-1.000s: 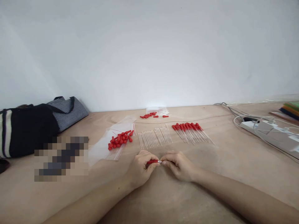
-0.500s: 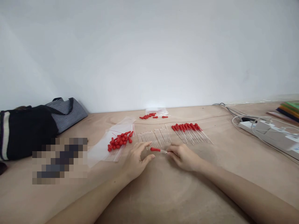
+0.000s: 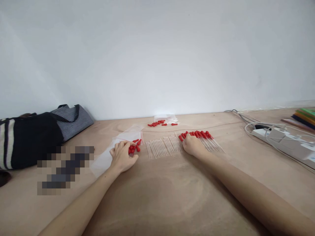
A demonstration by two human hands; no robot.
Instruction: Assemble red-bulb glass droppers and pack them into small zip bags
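My left hand (image 3: 123,156) reaches over the pile of red rubber bulbs (image 3: 133,149) lying on a clear plastic bag (image 3: 104,159). Its fingers are apart and curved down over the bulbs, hiding part of the pile. At the left end of a row of glass droppers with red bulbs (image 3: 204,135), my right hand (image 3: 193,145) has its fingers closed on a dropper (image 3: 181,138), whose red bulb shows beyond the fingertips. The hand covers much of that dropper's tube. Between both hands lie two groups of bare glass tubes (image 3: 156,148), side by side.
Farther back are more red bulbs (image 3: 156,123) and a small clear bag (image 3: 166,118) by the wall. Dark and striped bags (image 3: 73,121) stand at left, near a blurred-out object (image 3: 65,172). At right lie a white power strip (image 3: 283,141), cables and coloured folders (image 3: 305,117).
My right hand has carried the dropper up and right to the row's left end. My left hand has moved left, from beside the dropper to the bulb pile.
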